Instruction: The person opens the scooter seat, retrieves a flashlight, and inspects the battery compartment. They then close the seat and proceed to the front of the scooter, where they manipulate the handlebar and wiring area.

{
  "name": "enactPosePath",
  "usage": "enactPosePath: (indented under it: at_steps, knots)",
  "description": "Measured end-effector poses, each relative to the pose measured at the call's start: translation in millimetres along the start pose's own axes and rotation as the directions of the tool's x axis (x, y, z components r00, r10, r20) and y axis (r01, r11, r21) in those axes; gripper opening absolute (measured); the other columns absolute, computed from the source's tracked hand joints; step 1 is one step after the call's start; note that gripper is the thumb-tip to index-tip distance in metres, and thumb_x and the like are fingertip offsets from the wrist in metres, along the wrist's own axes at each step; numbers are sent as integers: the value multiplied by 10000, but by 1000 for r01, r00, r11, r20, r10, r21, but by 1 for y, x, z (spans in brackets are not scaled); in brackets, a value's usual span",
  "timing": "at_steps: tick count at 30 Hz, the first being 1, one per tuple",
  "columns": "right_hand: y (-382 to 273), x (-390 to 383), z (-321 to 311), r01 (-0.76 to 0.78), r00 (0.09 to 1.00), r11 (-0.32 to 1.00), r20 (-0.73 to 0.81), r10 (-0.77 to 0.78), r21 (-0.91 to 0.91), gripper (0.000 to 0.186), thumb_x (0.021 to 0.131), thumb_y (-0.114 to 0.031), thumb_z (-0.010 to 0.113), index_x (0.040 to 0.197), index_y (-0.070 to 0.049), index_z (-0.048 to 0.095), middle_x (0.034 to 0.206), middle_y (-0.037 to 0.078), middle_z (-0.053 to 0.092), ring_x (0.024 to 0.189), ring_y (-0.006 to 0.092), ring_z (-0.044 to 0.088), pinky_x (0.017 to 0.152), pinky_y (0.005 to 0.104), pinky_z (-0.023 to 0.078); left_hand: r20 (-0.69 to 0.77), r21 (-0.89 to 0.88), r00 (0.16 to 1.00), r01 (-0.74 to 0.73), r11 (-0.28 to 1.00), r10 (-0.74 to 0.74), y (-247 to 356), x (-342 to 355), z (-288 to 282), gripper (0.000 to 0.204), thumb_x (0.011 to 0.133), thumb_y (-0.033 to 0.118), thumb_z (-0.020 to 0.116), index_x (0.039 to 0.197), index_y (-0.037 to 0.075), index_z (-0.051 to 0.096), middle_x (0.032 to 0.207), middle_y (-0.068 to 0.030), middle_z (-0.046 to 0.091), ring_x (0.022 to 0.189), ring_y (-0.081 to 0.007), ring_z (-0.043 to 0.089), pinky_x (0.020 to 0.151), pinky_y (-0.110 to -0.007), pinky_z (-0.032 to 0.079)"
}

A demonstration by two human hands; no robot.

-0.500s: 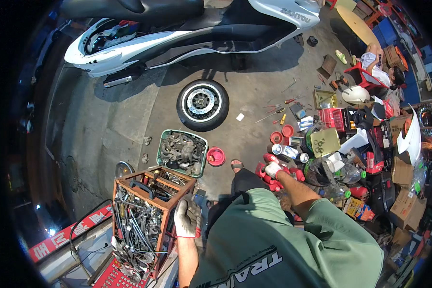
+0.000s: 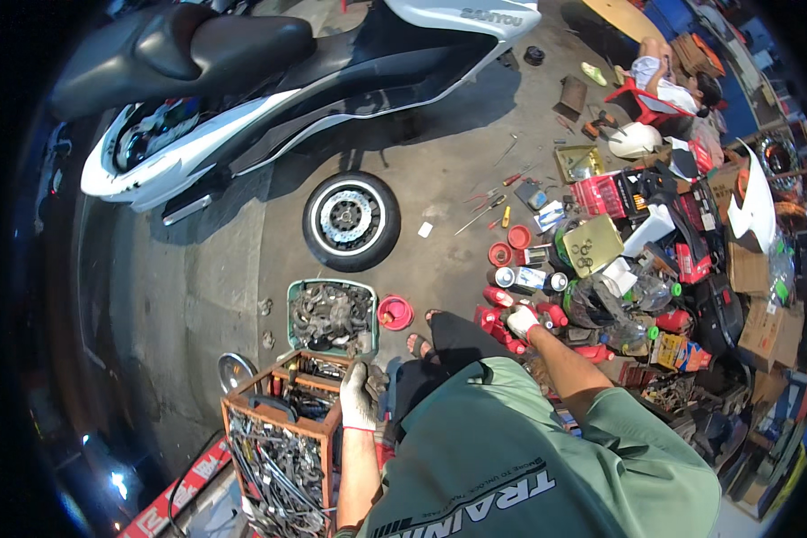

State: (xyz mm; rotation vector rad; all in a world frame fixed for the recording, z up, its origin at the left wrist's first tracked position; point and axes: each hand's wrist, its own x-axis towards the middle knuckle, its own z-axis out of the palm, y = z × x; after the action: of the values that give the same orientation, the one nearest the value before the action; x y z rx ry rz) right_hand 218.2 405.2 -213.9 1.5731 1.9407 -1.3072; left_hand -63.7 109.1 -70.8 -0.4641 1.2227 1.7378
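Observation:
My left hand (image 2: 360, 397), in a white work glove with a grey palm, is held up beside a wooden tool crate (image 2: 280, 420). Its fingers are stretched out and nothing shows in them. My right hand (image 2: 521, 321), also in a white glove, is above a cluster of red bottles (image 2: 554, 314). Its fingers look curled, and what they hold, if anything, is hidden. Long tools and cables fill the crate's side, with more tools on top. A green-rimmed bin (image 2: 373, 305) of dirty metal parts and a pink bowl (image 2: 396, 312) stand ahead on the floor.
A wheel with a brake disc (image 2: 351, 221) lies flat ahead. Beyond it stands a white and black scooter (image 2: 242, 179). Cans (image 2: 520, 279), a tin tray (image 2: 594, 247), screwdrivers and boxes crowd the right side. A person (image 2: 662, 75) sits on a red chair at the far right.
The view has turned and shifted, so the scooter, wheel and clutter sit further left. My left hand is now closer to the crate's top corner; my right hand stays over the red bottles.

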Motion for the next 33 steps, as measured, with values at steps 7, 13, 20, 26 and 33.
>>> enactPosePath:
  at_steps: [7, 13, 20, 26, 33]
  knots:
    - [46, 48, -27, -153, 988, 978, -24, 151, -139, 266, 881, -265, 593, 988, -46, 699, 922, 179, 710, 893, 297, 678, 815, 408, 509, 29, 241, 1000, -4, 970, -4, 22, 48, 49, 236, 979, 182, 563, 1130, 10, 621, 777, -54, 624, 644, -134, 557, 590, -255, 448]
    - [59, 148, -47, -251, 959, 968, 133, 251, -21, 234, 894, -204, 599, 1020, -38, 705, 921, 164, 725, 754, 273, 690, 717, 396, 531, -193, 463, 981, 94, 881, -4, 11, 103, 81, 178, 969, 159, 567, 1078, 33, 629, 802, -31, 643, 657, -121, 595, 539, -256, 443]
    - [36, 252, -70, -390, 912, 911, 190, 362, 134, 484, 852, -344, 617, 1220, -31, 642, 1203, 264, 641, 1151, 412, 602, 998, 449, 470, -350, 607, 923, 352, 713, -158, -6, 169, 166, 124, 968, 96, 525, 1031, 29, 607, 852, -57, 641, 742, -150, 619, 669, -269, 496]
    - [71, 327, -41, -416, 907, 901, 130, 400, 124, 369, 875, -299, 623, 1116, -26, 687, 1114, 221, 687, 1073, 365, 646, 925, 431, 496, -335, 717, 914, 404, 568, -227, -13, 209, 215, 140, 992, 213, 570, 1024, 84, 615, 906, -34, 685, 797, -130, 658, 648, -263, 517]
    - [93, 401, -31, -507, 851, 845, 259, 457, 172, 472, 829, -300, 619, 1220, -37, 647, 1217, 279, 634, 1187, 399, 593, 1015, 459, 466, -535, 677, 817, 567, 469, -215, -27, 247, 160, 257, 1009, 179, 528, 1203, 29, 608, 875, -61, 690, 737, -140, 675, 580, -238, 508]
